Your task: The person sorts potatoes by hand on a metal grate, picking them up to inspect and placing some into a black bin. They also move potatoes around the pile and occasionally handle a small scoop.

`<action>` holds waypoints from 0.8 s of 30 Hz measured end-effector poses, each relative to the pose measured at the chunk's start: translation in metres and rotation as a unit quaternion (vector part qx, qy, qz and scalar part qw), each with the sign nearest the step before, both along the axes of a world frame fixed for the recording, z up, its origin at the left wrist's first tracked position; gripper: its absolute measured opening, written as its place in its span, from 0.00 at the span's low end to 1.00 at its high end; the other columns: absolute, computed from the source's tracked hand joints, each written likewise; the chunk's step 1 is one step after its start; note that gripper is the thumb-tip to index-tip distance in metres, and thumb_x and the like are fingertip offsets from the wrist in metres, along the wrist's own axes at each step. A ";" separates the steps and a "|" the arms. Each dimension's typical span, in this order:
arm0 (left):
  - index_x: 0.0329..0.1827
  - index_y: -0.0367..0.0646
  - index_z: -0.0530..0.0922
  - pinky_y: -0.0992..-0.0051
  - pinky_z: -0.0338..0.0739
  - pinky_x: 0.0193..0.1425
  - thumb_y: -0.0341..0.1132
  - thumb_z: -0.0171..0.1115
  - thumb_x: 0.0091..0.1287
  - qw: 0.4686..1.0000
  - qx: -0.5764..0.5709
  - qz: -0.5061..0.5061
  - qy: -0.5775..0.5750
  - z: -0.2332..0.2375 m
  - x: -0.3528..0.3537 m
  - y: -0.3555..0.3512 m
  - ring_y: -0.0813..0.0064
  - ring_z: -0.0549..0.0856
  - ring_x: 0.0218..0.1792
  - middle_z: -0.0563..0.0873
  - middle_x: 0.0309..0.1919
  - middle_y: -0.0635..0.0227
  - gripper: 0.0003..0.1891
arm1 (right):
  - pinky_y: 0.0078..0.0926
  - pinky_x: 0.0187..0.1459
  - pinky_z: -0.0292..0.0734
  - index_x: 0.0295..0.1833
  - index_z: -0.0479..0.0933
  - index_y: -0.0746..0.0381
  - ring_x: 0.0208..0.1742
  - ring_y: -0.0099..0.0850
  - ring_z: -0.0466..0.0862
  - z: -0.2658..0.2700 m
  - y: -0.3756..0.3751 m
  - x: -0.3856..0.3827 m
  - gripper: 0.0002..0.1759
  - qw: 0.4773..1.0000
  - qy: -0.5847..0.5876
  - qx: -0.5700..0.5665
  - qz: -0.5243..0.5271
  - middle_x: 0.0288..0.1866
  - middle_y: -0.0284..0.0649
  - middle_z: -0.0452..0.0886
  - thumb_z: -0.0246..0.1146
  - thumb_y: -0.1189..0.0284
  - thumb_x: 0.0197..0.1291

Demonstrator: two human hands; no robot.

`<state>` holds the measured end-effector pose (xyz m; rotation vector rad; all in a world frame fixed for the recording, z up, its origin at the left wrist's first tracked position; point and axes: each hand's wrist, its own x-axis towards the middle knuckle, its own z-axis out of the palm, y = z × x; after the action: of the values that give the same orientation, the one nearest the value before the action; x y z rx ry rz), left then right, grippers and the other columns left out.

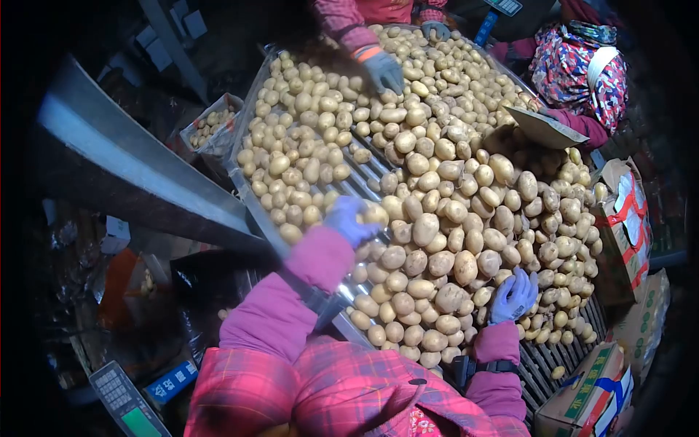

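Potatoes (466, 240) lie heaped over a slatted metal sorting table (370, 173). My left hand (351, 221), in a purple glove, is at the table's left part, its fingers bent around a potato (376, 214) beside bare slats. My right hand (513, 295), gloved the same way, rests on the heap at the near right with its fingers spread and bent over the potatoes; no potato shows lifted in it. A dark band circles my right wrist.
Across the table a person's gray-gloved hand (384, 71) touches potatoes. Another person in a patterned garment (582, 73) stands at the far right near a flat board (546, 128). Cartons (586, 390) stand right, a potato box (211, 127) left, a scale (125, 400) lower left.
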<state>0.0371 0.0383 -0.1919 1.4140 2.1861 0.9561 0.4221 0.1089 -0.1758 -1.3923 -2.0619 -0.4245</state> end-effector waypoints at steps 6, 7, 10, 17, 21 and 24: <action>0.57 0.43 0.76 0.73 0.78 0.49 0.51 0.71 0.55 0.763 0.012 -0.015 -0.646 0.086 -0.017 -0.051 0.69 0.79 0.53 0.80 0.50 0.58 0.31 | 0.48 0.62 0.66 0.50 0.80 0.65 0.62 0.52 0.73 0.001 0.000 -0.002 0.13 1.000 -0.003 -0.002 -0.003 0.49 0.47 0.81 0.56 0.70 0.66; 0.59 0.43 0.73 0.67 0.80 0.48 0.50 0.68 0.58 0.712 0.058 -0.020 -0.700 0.086 -0.017 -0.064 0.66 0.80 0.52 0.80 0.50 0.57 0.30 | 0.48 0.62 0.66 0.50 0.80 0.65 0.62 0.52 0.73 0.000 -0.001 -0.001 0.13 1.000 -0.003 -0.001 0.000 0.49 0.47 0.81 0.56 0.70 0.66; 0.64 0.43 0.67 0.52 0.82 0.45 0.49 0.60 0.63 0.566 0.171 -0.026 -0.806 0.082 -0.024 -0.092 0.55 0.82 0.51 0.80 0.52 0.54 0.30 | 0.48 0.62 0.67 0.50 0.80 0.65 0.61 0.51 0.74 -0.003 0.001 0.003 0.13 1.000 -0.015 0.004 0.005 0.50 0.45 0.81 0.56 0.71 0.66; 0.55 0.34 0.71 0.52 0.83 0.48 0.57 0.62 0.60 0.676 0.188 -0.065 -0.710 0.046 -0.075 -0.173 0.48 0.79 0.56 0.77 0.52 0.50 0.33 | 0.47 0.62 0.67 0.52 0.80 0.64 0.61 0.51 0.75 -0.004 0.001 0.005 0.13 1.000 -0.019 0.008 0.016 0.50 0.44 0.81 0.57 0.72 0.66; 0.53 0.38 0.71 0.58 0.80 0.46 0.50 0.59 0.64 0.798 0.028 0.205 -0.566 0.046 -0.100 -0.298 0.59 0.80 0.48 0.77 0.49 0.54 0.25 | 0.48 0.61 0.67 0.52 0.80 0.65 0.61 0.51 0.75 -0.007 0.003 0.007 0.13 0.999 -0.026 0.018 0.016 0.50 0.45 0.82 0.56 0.72 0.67; 0.50 0.39 0.75 0.68 0.82 0.41 0.41 0.63 0.65 0.875 -0.065 0.301 -0.373 -0.028 -0.126 -0.387 0.66 0.85 0.38 0.83 0.37 0.59 0.17 | 0.48 0.61 0.67 0.52 0.80 0.65 0.61 0.51 0.74 -0.002 0.001 0.002 0.13 1.000 -0.027 0.007 0.009 0.50 0.45 0.82 0.56 0.72 0.66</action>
<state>-0.0889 -0.3488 -0.2197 0.1723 1.9997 1.2458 0.4245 0.1096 -0.1779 -1.3657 -2.1090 -0.4726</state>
